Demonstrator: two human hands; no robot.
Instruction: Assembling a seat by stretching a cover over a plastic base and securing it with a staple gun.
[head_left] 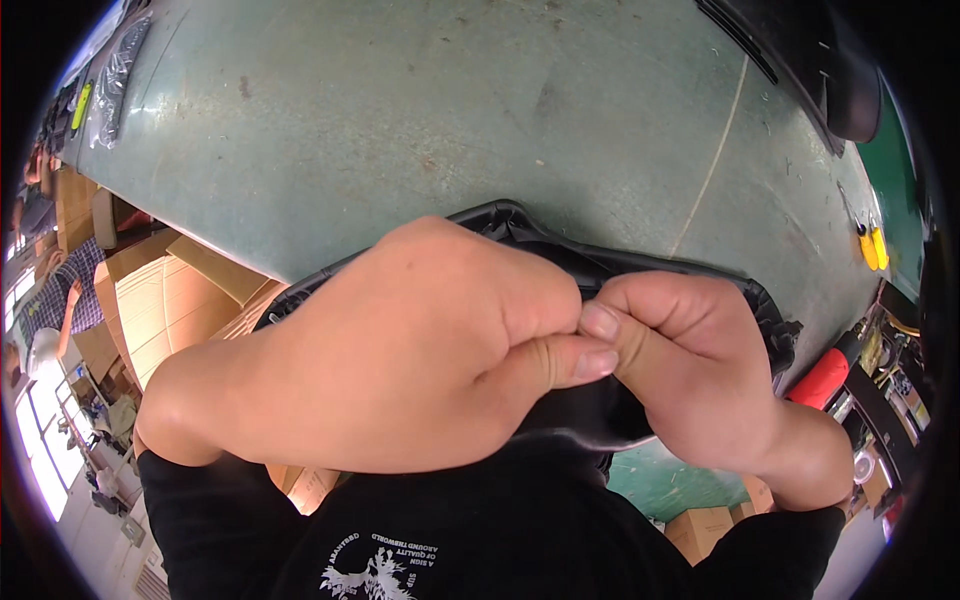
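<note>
My left hand (470,320) and my right hand (700,350) meet in front of my body, both closed in a pinch. Their thumb tips sit almost together. Whatever is pinched, if anything, is hidden by the fingers or too small to name. Beneath the hands, at the near edge of the green table, lies a black, shiny, leather-like piece (680,268) with a raised seamed rim. My hands and forearms cover much of it, so its full shape cannot be told.
Yellow-handled pliers or snips (873,246) lie on the green table (400,110) at the right. A large black item (800,60) stands far right. At far left are a yellow-green cutter (82,106) and a plastic-wrapped item (115,80). An open cardboard box (165,310) stands left, near another person (65,290).
</note>
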